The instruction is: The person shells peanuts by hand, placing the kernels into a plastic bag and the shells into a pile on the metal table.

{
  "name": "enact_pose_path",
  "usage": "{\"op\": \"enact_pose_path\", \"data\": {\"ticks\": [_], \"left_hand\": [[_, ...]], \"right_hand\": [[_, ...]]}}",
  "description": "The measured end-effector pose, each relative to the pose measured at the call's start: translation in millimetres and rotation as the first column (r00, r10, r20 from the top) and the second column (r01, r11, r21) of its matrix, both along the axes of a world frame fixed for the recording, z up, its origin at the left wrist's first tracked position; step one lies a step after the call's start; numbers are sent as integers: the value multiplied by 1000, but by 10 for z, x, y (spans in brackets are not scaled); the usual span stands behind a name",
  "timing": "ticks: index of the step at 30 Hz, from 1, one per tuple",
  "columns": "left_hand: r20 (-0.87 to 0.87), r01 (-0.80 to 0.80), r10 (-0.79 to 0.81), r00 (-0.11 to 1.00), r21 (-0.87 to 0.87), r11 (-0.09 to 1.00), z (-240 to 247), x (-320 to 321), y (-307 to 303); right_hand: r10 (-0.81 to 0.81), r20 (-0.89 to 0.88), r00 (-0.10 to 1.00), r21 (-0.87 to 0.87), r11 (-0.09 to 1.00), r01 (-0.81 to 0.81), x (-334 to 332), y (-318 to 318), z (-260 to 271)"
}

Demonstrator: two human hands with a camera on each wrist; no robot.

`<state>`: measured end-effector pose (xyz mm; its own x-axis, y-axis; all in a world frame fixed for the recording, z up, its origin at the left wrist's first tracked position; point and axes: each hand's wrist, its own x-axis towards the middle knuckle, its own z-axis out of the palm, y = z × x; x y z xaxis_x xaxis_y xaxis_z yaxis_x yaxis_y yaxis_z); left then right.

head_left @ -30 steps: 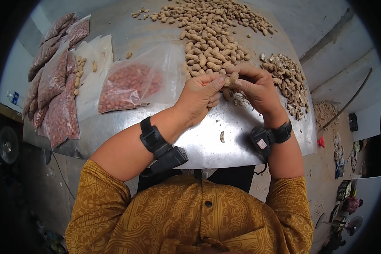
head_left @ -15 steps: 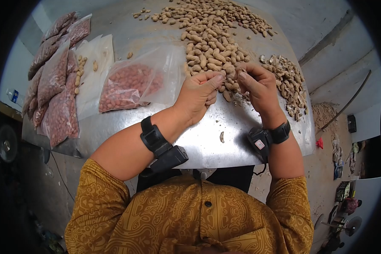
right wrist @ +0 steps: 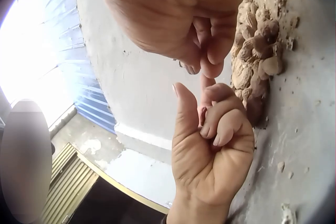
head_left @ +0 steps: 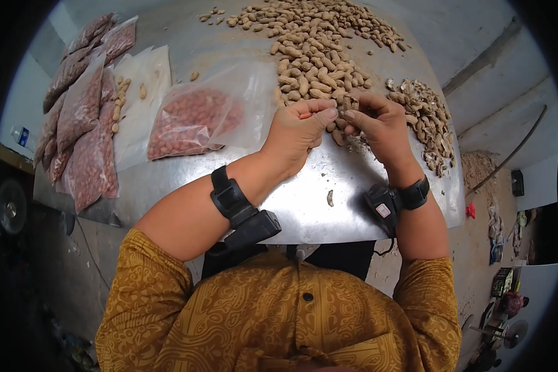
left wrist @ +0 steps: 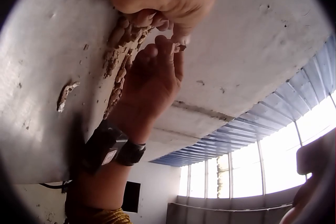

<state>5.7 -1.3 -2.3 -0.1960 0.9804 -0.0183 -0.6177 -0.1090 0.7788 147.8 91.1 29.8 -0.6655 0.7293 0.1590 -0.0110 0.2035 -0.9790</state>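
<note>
Red kernel (head_left: 305,115) sits within my loosely curled left hand (head_left: 296,137), upper centre. My right hand (head_left: 381,127) pinches a shell piece (head_left: 353,102). Slack fingers could drop the kernel.

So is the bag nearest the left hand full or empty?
Partly full: the bag holds reddish kernels, but its see-through end shows none.

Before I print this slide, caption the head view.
Left hand holding a red kernel, right hand pinching a peanut shell, above a shiny table with peanuts piled beyond.
</note>
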Motion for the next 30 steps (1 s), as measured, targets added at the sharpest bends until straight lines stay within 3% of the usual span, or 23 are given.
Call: {"op": "enact_pose_path", "data": {"ticks": [4, 8, 11, 14, 20, 23, 29, 30], "left_hand": [[-76, 13, -15, 997, -17, 1000, 69, 37, -23], [-97, 11, -3, 995, 77, 997, 17, 23, -18], [-103, -63, 71, 992, 78, 995, 51, 40, -22], [-65, -40, 44, 997, 67, 997, -35, -55, 6], [77, 0, -1, 997, 7, 1000, 3, -40, 17], [184, 44, -39, 982, -26, 999, -26, -45, 38], [337, 119, -95, 937, -51, 992, -47, -97, 65], [343, 123, -96, 935, -59, 991, -45, -101, 67]], "right_hand": [[118, 23, 993, 59, 991, -120, -56, -136, 30], [158, -20, 987, -12, 987, -159, -45, -140, 12], [175, -164, 971, -155, 967, -201, -55, -94, -59], [118, -238, 964, -259, 949, -180, -101, -105, -78], [53, -254, 966, -215, 970, -110, -110, -77, -106], [45, -126, 991, -27, 998, -48, -93, -96, -74], [72, -125, 990, 225, 973, -42, -117, -171, -54], [64, -103, 993, 334, 942, -26, -118, -162, -55]]}}
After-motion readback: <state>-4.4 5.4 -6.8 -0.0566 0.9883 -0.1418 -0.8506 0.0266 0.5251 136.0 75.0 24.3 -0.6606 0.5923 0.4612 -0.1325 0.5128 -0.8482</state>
